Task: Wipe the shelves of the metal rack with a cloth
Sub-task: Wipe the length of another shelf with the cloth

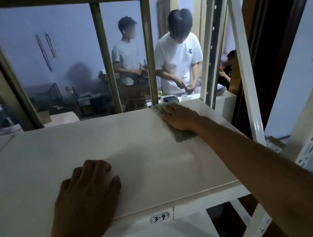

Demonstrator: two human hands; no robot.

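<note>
Our right hand lies flat, pressing the cloth beneath it; cloth's long axis runs away from us on the shelf. Left hand rests relaxed, empty.

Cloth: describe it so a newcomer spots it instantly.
Start at the wide pale shelf filling the middle of the view. At its far right corner the right hand presses flat on the cloth. It alone is fuzzy and grey-green; the left hand holds nothing.
</note>
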